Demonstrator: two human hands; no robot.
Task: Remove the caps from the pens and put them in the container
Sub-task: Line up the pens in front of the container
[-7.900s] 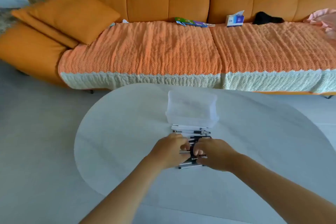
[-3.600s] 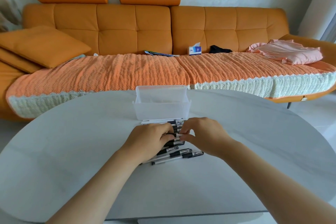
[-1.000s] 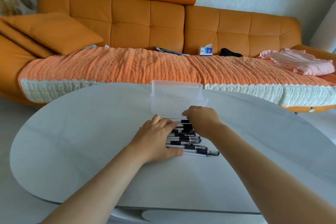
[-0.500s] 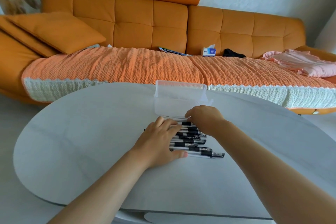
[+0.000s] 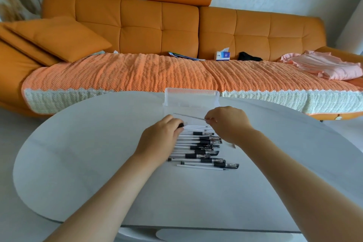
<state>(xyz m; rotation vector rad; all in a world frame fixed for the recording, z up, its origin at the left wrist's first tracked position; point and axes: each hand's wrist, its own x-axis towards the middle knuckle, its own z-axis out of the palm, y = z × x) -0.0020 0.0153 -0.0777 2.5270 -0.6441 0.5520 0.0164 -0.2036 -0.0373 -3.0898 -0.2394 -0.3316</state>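
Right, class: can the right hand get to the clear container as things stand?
Probably yes: the right hand, pinching a thin pen, is just in front of the open container, with nothing between them.

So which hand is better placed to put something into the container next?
Right, likely. The right hand pinches a thin white pen held across the clear container, near its front wall. The left hand sits lower by the pen row, gripping a small black piece, possibly a cap.
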